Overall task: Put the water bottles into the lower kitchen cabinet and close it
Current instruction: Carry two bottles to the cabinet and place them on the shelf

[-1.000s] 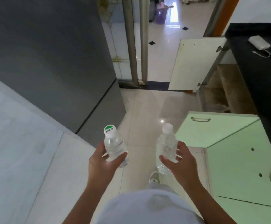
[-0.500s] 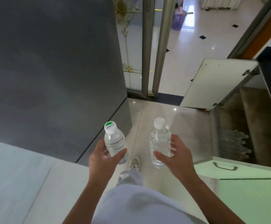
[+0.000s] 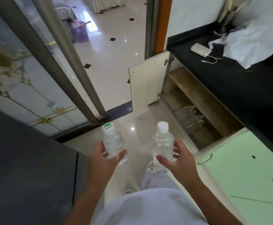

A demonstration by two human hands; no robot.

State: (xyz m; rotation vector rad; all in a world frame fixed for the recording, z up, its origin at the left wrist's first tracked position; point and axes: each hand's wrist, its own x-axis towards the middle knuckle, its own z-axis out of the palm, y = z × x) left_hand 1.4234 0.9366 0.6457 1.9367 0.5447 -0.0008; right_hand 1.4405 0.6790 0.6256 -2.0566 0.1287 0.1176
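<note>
I hold two clear water bottles upright in front of me. My left hand [image 3: 100,157] grips the bottle with the green-and-white cap [image 3: 113,143]. My right hand [image 3: 178,159] grips the bottle with the plain white cap [image 3: 163,146]. To the right and slightly ahead, the lower kitchen cabinet [image 3: 202,111] stands open under a black countertop [image 3: 239,82]. Several water bottles [image 3: 190,116] lie on its floor. Its two doors are swung out: a white one [image 3: 146,78] at the far side and a pale green one [image 3: 246,159] beside my right hand.
A dark grey fridge [image 3: 23,168] fills the left. Ahead is a glass sliding door with a metal frame [image 3: 77,70], and a glossy tiled floor [image 3: 116,51] beyond. A white cloth [image 3: 252,41] and a small white box [image 3: 200,50] lie on the countertop.
The view has swung right and forward, so the open cabinet and countertop are now closer and more visible. Both hands still hold their bottles in the same way.
</note>
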